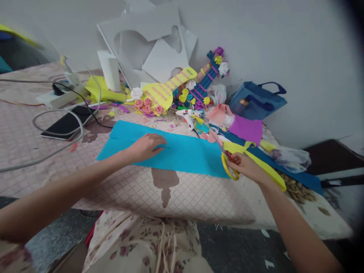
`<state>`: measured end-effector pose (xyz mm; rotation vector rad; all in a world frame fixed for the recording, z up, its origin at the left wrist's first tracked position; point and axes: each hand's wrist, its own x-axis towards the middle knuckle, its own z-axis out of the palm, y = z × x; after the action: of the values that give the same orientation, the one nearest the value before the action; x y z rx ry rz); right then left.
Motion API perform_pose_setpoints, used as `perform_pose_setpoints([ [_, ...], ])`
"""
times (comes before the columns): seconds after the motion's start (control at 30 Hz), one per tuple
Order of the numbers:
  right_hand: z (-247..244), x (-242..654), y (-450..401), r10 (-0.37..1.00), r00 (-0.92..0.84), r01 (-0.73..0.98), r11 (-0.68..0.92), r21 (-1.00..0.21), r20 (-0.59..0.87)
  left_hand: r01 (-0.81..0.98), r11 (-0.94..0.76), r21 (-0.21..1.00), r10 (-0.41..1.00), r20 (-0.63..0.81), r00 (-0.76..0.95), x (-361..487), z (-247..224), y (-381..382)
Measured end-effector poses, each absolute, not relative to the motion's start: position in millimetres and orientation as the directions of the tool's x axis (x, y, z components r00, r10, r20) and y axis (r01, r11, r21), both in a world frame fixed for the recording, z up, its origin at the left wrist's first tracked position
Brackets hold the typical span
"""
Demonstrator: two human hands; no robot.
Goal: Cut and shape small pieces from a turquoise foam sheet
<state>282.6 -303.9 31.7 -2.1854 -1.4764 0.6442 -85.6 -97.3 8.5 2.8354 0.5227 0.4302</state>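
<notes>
1. Far left of the frame, a dark tablet (64,122) lies under a loop of grey cable (17,168), and a black cord (97,121) runs to the sheet's upper left edge — a tug there could nudge the work.
2. Left of centre, here's the left hand (146,147), palm down on the bright blue sheet (187,153), which spans the middle of the table. Fingers bent; whether they pinch the sheet, I can't tell. A thin line runs along the blue by the hand, so a light hold might let layers slip.
3. Upper middle, the yellow paper guitar (159,94) leans among paper flowers, and just below it sits a white glue gun (187,117), near the sheet's top edge. If it's hot, a brush could burn.
4. Right of centre, the right hand (243,165) has its fingers closed round the scissors (224,162), blades angled up and left beside a pink scrap (215,138) — close enough that a careless snip could nick blue or pink.
</notes>
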Motion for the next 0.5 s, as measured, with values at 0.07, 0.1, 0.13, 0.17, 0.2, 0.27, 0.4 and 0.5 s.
perform_pose_setpoints([
  [0.07,33,281,-301,0.935,0.335,0.680,-0.323,-0.658,-0.112,0.375,-0.888,0.267,0.434,0.216,0.875,-65,14,-87],
  [0.1,33,279,-299,0.937,0.334,0.661,-0.309,-0.684,-0.100,0.412,-0.870,0.273,0.464,0.166,0.870,-52,17,-80],
  [0.13,33,277,-297,0.939,0.334,0.650,-0.295,-0.700,-0.085,0.451,-0.846,0.283,0.497,0.117,0.860,-40,18,-74],
  [0.17,32,274,-295,0.941,0.330,0.649,-0.281,-0.707,-0.071,0.468,-0.836,0.286,0.511,0.097,0.854,-27,19,-67],
  [0.2,32,271,-293,0.945,0.321,0.653,-0.265,-0.709,-0.058,0.481,-0.829,0.286,0.523,0.087,0.848,-14,19,-61],
  [0.27,30,265,-291,0.957,0.287,0.666,-0.226,-0.711,-0.035,0.503,-0.813,0.294,0.540,0.057,0.840,7,17,-51],
  [0.4,29,254,-294,0.976,0.217,0.663,-0.158,-0.732,-0.014,0.520,-0.789,0.327,0.543,-0.026,0.839,33,13,-43],
  [0.5,30,247,-297,0.970,0.242,0.655,-0.169,-0.737,-0.008,0.525,-0.777,0.347,0.549,-0.035,0.835,41,13,-43],
])
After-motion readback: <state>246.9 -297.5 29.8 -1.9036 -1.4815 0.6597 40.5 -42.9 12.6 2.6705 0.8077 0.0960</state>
